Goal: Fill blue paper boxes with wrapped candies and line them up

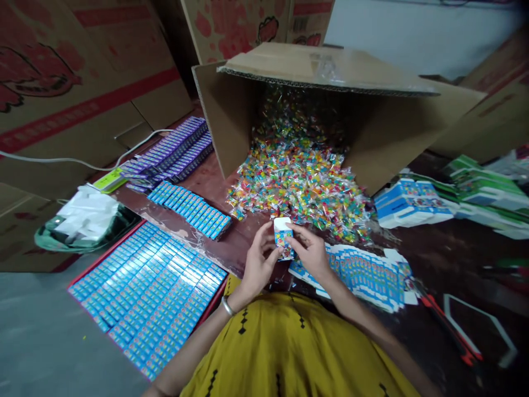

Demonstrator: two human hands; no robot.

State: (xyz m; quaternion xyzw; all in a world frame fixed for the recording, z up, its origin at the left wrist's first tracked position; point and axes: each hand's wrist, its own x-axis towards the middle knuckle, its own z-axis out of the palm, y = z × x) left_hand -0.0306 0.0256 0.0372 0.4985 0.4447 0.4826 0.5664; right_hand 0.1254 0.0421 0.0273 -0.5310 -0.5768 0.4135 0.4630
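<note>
Between my two hands is a small blue printed candy box (283, 238), held upright with its white top flap raised. My left hand (261, 256) grips its left side, thumb on the front. My right hand (308, 248) has its fingers and thumb on the right side and front. Just beyond it, wrapped colourful candies (301, 182) spill from a large cardboard carton (330, 69) lying on its side. Flattened blue boxes (363, 275) lie fanned out beside my right forearm. Whatever is inside the held box is hidden.
Left of me, a red-edged tray (76, 281) holds rows of blue boxes. A row of blue boxes (190, 209) and purple boxes (173, 149) stand behind it. A green basket (45, 237) holds white pieces. A red-and-black tool (450, 328) and blue cartons (413, 201) lie right.
</note>
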